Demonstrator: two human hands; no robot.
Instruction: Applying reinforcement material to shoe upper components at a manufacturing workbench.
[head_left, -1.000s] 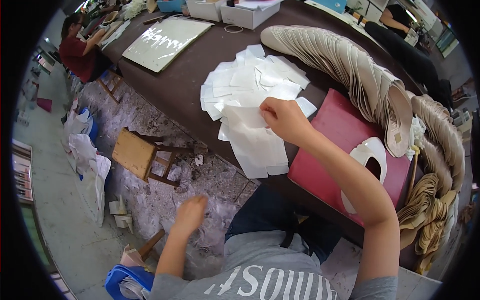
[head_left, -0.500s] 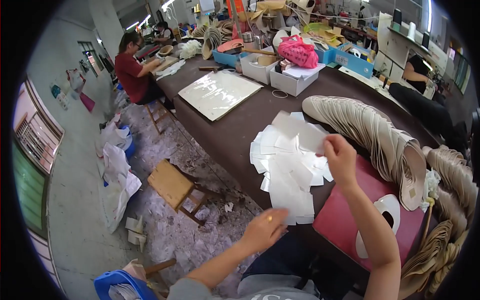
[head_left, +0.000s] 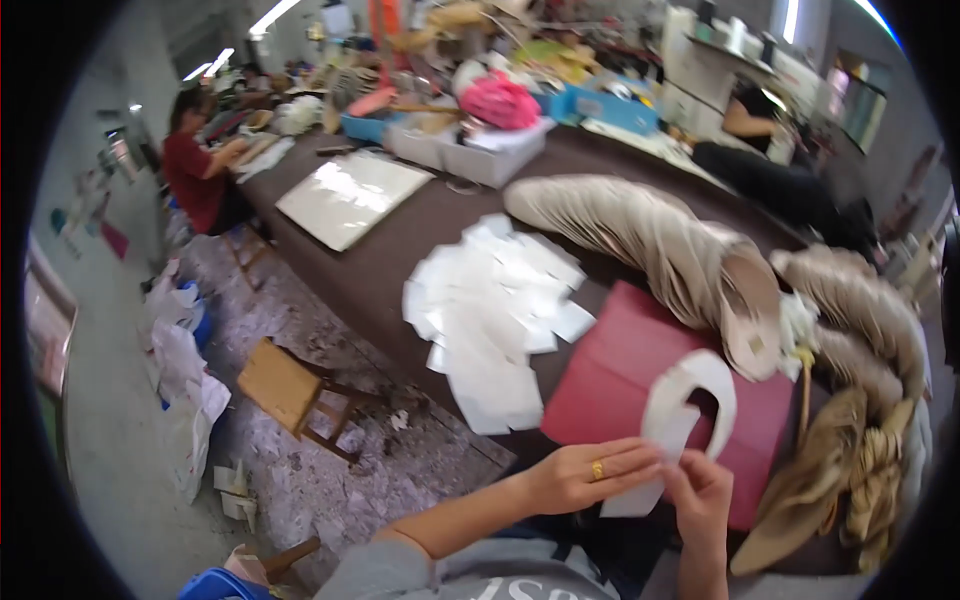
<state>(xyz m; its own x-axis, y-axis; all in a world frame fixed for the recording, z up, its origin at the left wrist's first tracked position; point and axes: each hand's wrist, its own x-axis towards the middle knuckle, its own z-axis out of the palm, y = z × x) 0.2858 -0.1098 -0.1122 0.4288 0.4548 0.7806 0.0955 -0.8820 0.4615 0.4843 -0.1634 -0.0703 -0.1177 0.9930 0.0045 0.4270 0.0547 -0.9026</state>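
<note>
A thin white rectangular patch [head_left: 632, 500] is between my two hands, low over the red mat [head_left: 600, 375]. My left hand [head_left: 598, 474] has its fingers pressed together on the patch, a gold ring on one of them. My right hand [head_left: 700, 490] pinches at the patch's edge close beside the left fingertips. Just beyond the fingertips lies a white U-shaped shoe piece [head_left: 718, 385], partly overlapped by the patch; whether the two touch is unclear. Left of the mat, a loose pile of similar white patches [head_left: 490, 320] spreads on the dark table.
A long row of nested beige shoe uppers [head_left: 620, 215] borders the mat, with more bundles [head_left: 850, 310] at right. A glossy white sheet [head_left: 352, 198] and white boxes [head_left: 490, 160] lie farther back. Left stand a wooden stool [head_left: 280, 385] and a seated person in red [head_left: 195, 175].
My right hand has brought a patch from above the pile down to the red mat. My left hand has left the pile's near edge and joined it. The view has swung right.
</note>
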